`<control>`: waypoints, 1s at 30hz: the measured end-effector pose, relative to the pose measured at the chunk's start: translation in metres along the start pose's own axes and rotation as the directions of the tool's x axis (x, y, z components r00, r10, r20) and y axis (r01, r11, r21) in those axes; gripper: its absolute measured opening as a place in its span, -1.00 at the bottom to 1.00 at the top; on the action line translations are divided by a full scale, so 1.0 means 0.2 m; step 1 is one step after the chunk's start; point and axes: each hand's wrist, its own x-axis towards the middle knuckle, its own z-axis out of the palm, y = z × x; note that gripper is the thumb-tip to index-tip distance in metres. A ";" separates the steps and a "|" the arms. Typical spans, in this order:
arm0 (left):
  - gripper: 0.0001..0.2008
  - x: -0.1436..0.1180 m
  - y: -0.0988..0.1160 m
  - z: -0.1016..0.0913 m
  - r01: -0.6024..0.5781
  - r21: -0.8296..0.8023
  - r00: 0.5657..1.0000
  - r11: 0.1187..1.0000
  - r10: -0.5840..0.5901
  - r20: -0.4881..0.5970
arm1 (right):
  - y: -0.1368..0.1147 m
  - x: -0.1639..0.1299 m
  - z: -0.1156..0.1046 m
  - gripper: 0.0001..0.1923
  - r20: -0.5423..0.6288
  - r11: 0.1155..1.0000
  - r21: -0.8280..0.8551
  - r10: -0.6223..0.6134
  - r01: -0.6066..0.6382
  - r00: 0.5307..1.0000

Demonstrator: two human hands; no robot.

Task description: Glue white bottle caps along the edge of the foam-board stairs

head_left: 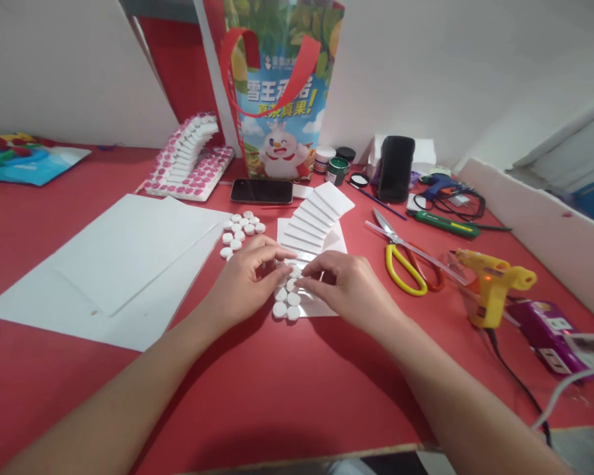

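Two bare hands meet over a little white staircase [313,227] made of foam strips on the red table [297,369]. The left hand [242,277] has its fingers curled loosely down, with the tips pressing on small white round discs [287,300] at the bottom of the stairs. The right hand [349,284] lies flatter, and its fingertips [304,278] touch the same row of discs from the other side. I cannot tell if either hand is pinching a disc or only pushing it down.

Some discs already sit in a short line just under the fingers, along the front edge of the stairs. Most steps above the fingers are bare. A small pile of loose discs [240,231] waits just beyond the left fingers, so I think the work is near its start, with many discs left to place.

Far past the left fingers stands a finished staircase [188,158] with pink-topped discs. Off to the side of the right fingers lie yellow scissors [400,260] and a yellow glue gun [492,287]. Big white sheets [113,264] lie beside the left hand.
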 end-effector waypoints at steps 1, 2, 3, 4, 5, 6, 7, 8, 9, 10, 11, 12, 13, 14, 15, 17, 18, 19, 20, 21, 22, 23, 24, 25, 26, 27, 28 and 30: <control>-0.79 0.00 0.00 -0.01 -0.002 0.009 1.000 1.000 0.002 -0.008 | 0.00 0.00 -0.02 -0.88 0.006 1.000 0.020 -0.021 0.020 1.000; -0.78 0.00 -0.01 -0.02 -0.004 0.018 1.000 1.000 0.004 -0.024 | 0.00 -0.01 -0.04 -0.87 0.030 0.998 0.041 -0.048 0.047 0.998; -0.78 0.00 -0.02 -0.03 -0.006 0.027 0.999 1.000 0.007 -0.043 | 0.00 -0.02 -0.05 -0.86 0.076 0.996 0.056 -0.081 0.077 0.994; -0.78 0.00 -0.03 -0.03 -0.010 0.033 0.998 0.999 0.012 -0.062 | 0.00 -0.03 -0.07 -0.85 0.133 0.992 0.058 -0.117 0.111 0.984; -0.78 0.00 -0.03 -0.04 -0.014 0.031 0.997 0.999 0.016 -0.072 | -0.01 -0.04 -0.08 -0.84 0.197 0.988 0.045 -0.152 0.145 0.969; -0.78 -0.01 -0.04 -0.04 -0.019 0.022 0.997 1.000 0.020 -0.070 | -0.02 -0.05 -0.08 -0.83 0.252 0.984 0.018 -0.177 0.178 0.951; -0.78 -0.01 -0.05 -0.05 -0.022 0.008 0.998 1.000 0.022 -0.058 | -0.03 -0.06 -0.09 -0.83 0.296 0.979 -0.015 -0.192 0.206 0.936; -0.78 -0.01 -0.05 -0.05 -0.022 -0.005 0.999 1.000 0.022 -0.042 | -0.04 -0.06 -0.09 -0.83 0.324 0.973 -0.046 -0.200 0.226 0.925; -0.77 -0.01 -0.05 -0.05 -0.020 -0.015 0.999 1.000 0.020 -0.029 | -0.05 -0.07 -0.08 -0.84 0.345 0.968 -0.071 -0.204 0.242 0.916; -0.77 -0.02 -0.05 -0.05 -0.017 -0.021 1.000 1.000 0.016 -0.023 | -0.05 -0.07 -0.08 -0.83 0.360 0.964 -0.085 -0.206 0.252 0.910; -0.77 -0.02 -0.05 -0.05 -0.011 -0.022 1.000 1.000 0.011 -0.024 | -0.05 -0.08 -0.07 -0.81 0.375 0.961 -0.090 -0.210 0.261 0.903; -0.77 -0.02 -0.05 -0.05 -0.005 -0.021 1.000 1.000 0.004 -0.030 | -0.05 -0.08 -0.07 -0.80 0.388 0.958 -0.092 -0.217 0.272 0.896; -0.78 -0.02 -0.04 -0.05 0.003 -0.020 0.999 1.000 -0.003 -0.035 | -0.05 -0.08 -0.07 -0.80 0.400 0.955 -0.092 -0.225 0.283 0.888; -0.78 -0.02 -0.04 -0.05 0.008 -0.022 0.999 1.000 -0.009 -0.039 | -0.05 -0.08 -0.06 -0.81 0.410 0.950 -0.096 -0.233 0.296 0.882; -0.78 -0.02 -0.04 -0.06 0.010 -0.022 0.999 1.000 -0.011 -0.041 | -0.04 -0.08 -0.06 -0.83 0.417 0.945 -0.103 -0.243 0.311 0.876; -0.78 -0.02 -0.05 -0.06 0.004 -0.018 0.999 1.000 -0.005 -0.046 | -0.03 -0.08 -0.05 -0.87 0.422 0.926 -0.134 -0.268 0.352 0.866; -0.78 -0.02 -0.05 -0.06 -0.002 -0.016 0.999 1.000 0.001 -0.054 | -0.03 -0.08 -0.04 -0.89 0.422 0.913 -0.157 -0.282 0.376 0.861; -0.79 -0.02 -0.05 -0.06 -0.007 -0.014 0.998 1.000 0.007 -0.062 | -0.02 -0.08 -0.04 -0.91 0.425 0.898 -0.183 -0.295 0.401 0.856; -0.80 -0.02 -0.05 -0.06 -0.011 -0.013 0.997 1.000 0.010 -0.071 | -0.02 -0.08 -0.03 -0.91 0.431 0.883 -0.207 -0.305 0.422 0.849; -0.80 -0.02 -0.05 -0.06 -0.012 -0.013 0.997 1.000 0.011 -0.078 | -0.02 -0.08 -0.03 -0.90 0.442 0.871 -0.228 -0.307 0.436 0.843; -0.80 -0.02 -0.05 -0.06 -0.013 -0.015 0.997 1.000 0.012 -0.081 | -0.02 -0.08 -0.03 -0.89 0.454 0.861 -0.247 -0.303 0.444 0.838; -0.80 -0.02 -0.05 -0.06 -0.016 -0.015 0.997 1.000 0.014 -0.080 | -0.03 -0.08 -0.02 -0.87 0.468 0.855 -0.261 -0.294 0.448 0.833; -0.80 -0.02 -0.04 -0.06 -0.021 -0.012 0.997 1.000 0.021 -0.075 | -0.03 -0.08 -0.02 -0.86 0.481 0.851 -0.273 -0.284 0.449 0.830; -0.81 -0.02 -0.04 -0.06 -0.029 -0.006 0.997 1.000 0.029 -0.070 | -0.04 -0.08 -0.02 -0.86 0.490 0.848 -0.283 -0.275 0.449 0.827; -0.81 -0.02 -0.03 -0.06 -0.038 0.002 0.997 0.999 0.038 -0.067 | -0.04 -0.08 -0.02 -0.87 0.495 0.844 -0.289 -0.271 0.451 0.826; -0.81 -0.03 -0.03 -0.06 -0.047 0.011 0.997 0.999 0.048 -0.068 | -0.05 -0.08 -0.02 -0.88 0.494 0.841 -0.296 -0.272 0.454 0.826; -0.82 -0.03 -0.03 -0.06 -0.055 0.018 0.996 0.998 0.056 -0.070 | -0.05 -0.08 -0.02 -0.90 0.490 0.836 -0.302 -0.276 0.458 0.827; -0.82 -0.03 -0.03 -0.07 -0.066 0.024 0.995 0.998 0.068 -0.074 | -0.05 -0.08 -0.02 -0.91 0.479 0.827 -0.310 -0.290 0.469 0.828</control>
